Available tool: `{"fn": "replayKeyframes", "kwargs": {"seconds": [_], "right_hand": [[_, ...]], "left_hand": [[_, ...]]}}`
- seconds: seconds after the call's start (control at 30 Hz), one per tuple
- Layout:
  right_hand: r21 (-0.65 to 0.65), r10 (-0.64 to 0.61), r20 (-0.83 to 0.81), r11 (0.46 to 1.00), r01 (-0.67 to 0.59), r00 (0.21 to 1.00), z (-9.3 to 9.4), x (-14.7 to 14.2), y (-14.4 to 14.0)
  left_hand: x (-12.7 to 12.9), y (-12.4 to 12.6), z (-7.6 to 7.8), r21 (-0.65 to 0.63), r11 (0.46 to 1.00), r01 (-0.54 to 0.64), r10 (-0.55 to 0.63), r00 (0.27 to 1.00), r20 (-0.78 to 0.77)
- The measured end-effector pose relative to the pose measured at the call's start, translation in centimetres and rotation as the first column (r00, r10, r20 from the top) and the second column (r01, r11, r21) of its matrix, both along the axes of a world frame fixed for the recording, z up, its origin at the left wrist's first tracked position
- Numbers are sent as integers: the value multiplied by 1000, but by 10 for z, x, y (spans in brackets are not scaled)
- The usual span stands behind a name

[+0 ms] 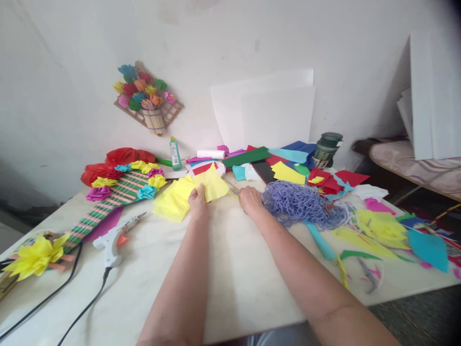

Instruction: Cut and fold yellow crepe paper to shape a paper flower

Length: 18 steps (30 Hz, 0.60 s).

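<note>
My left hand is closed on a sheet of yellow crepe paper, thumb on top, held just above the table. A wider folded piece of yellow crepe paper spreads out to the left of that hand. My right hand is closed round a pair of scissors. Their thin blades point left toward the paper's right edge; the handles are hidden in my fist. A heap of purple yarn lies right beside my right hand.
On the left are a white glue gun with its cord and a green striped guitar-shaped craft with paper flowers. Coloured paper pieces, a glue bottle and a dark jar stand along the back. More scraps lie right.
</note>
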State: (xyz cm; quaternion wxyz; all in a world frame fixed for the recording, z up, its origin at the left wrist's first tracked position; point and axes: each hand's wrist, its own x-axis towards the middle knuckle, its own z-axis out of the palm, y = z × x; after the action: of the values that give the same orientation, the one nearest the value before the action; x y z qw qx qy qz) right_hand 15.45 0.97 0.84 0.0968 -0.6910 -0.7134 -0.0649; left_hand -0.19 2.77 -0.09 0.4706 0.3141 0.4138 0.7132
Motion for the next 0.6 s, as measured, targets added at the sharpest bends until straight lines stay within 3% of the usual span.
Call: {"fn": "replayKeyframes", "kwargs": {"seconds": [0.17,0.33,0.4,0.47,0.53,0.6], "right_hand": [[12,-174,-42,984,175,984,2,17,4],[51,-236,-60,970,239,970,5,22,5],[129,-125,-48,983,131,991,4,18,3],[153,122,-20,981,-117,992,2,11,0],[103,357,9,929,-356,934,-4,4,-1],[-34,435,4,900,-435,900,-12,-1,1]], "left_hand": [[1,0,0,-12,1000,-11,11,1000,-5],[0,2,-2,-15,1000,-23,23,999,-25],[0,2,-3,-12,1000,-28,28,999,-30],[0,2,-3,0,1000,-24,24,999,-36],[0,2,-3,13,1000,-21,22,999,-40],[0,2,-3,16,1000,-20,21,999,-43]]}}
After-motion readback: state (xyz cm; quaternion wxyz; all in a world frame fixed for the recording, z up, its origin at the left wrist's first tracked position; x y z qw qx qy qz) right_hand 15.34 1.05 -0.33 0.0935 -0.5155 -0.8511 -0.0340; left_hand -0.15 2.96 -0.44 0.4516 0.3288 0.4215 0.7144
